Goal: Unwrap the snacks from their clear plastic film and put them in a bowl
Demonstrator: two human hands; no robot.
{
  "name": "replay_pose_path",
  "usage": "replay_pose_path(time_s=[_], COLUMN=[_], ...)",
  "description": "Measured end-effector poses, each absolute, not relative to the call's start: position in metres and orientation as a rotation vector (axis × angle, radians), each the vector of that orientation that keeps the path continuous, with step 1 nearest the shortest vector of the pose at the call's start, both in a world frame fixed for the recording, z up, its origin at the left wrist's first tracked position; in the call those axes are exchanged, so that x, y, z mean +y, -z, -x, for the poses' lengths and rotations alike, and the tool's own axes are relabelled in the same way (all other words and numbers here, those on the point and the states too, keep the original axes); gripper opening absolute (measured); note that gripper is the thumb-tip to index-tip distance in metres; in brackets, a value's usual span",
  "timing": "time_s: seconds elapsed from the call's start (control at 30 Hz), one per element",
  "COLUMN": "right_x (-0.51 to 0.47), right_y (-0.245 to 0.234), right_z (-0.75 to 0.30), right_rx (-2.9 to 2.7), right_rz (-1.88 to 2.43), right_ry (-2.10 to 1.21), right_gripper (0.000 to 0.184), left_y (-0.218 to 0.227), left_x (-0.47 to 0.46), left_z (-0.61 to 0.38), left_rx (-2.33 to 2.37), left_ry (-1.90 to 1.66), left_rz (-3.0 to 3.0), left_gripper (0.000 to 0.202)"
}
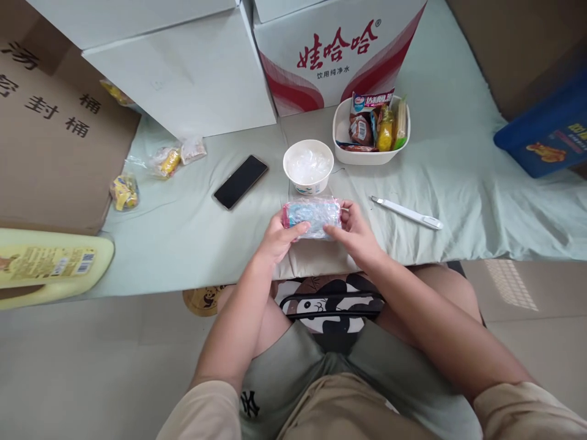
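Note:
Between my two hands is a small packet in clear plastic wrap point(314, 214), blue and pink under the film; its exact contents I cannot make out. My left hand point(282, 235) grips its left end, thumb on top. At the right end my right hand point(355, 232) holds it the same way. Just beyond the packet stands a white paper bowl point(308, 186) with crumpled clear plastic inside. A white utility knife point(408, 212) lies on the cloth to the right of my right hand. To the left, a black phone point(241, 182) rests face up.
A white tub point(371, 157) of packaged snacks stands behind the bowl at right. Small wrapped snacks point(167, 162) lie at left. White cartons point(339, 61) line the back. A yellow jug point(55, 263) and a brown box point(50, 140) stand left, a blue container point(541, 134) right.

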State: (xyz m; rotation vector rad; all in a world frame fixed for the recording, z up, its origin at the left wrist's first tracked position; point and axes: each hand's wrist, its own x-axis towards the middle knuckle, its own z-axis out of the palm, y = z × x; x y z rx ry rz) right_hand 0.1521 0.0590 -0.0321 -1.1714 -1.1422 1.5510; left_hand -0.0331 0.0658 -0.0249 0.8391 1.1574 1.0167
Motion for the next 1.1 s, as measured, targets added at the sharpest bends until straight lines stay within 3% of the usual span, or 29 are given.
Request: replay_pose_path(time_s=[0.17,0.37,0.47,0.57,0.73,0.87,1.0,1.1], right_x=[0.056,0.059,0.068,0.078,0.085,0.078,0.065,0.061], right_y=[0.035,0.031,0.018,0.018,0.035,0.024,0.007,0.007], right_z=[-0.155,-0.152,-0.185,-0.233,-0.281,-0.271,-0.228,-0.192], right_rx=[-1.176,-1.395,-1.704,-1.761,-1.886,-1.743,-1.528,-1.475], right_rz=[1.180,1.330,1.333,1.730,2.101,2.038,1.441,1.066], right_ry=[-1.600,-1.383,-1.032,-0.449,-0.251,-0.483,-1.228,-1.583], right_gripper=[0.053,0.044,0.031,0.024,0.030,0.023,0.036,0.036], left_y=[0.023,0.025,0.025,0.024,0.026,0.029,0.030,0.030], left_x=[0.063,0.063,0.067,0.071,0.071,0.070,0.068,0.066], left_z=[0.031,0.011,0.020,0.035,0.048,0.043,0.032,0.025], left_rx=[1.050,1.116,1.185,1.217,1.228,1.230,1.303,1.341], left_ry=[-1.063,-1.072,-1.138,-1.189,-1.230,-1.231,-1.272,-1.231], left_rz=[-0.777,-0.795,-0.823,-0.819,-0.866,-0.881,-1.003,-1.096], left_gripper=[0.071,0.079,0.080,0.076,0.075,0.079,0.075,0.069])
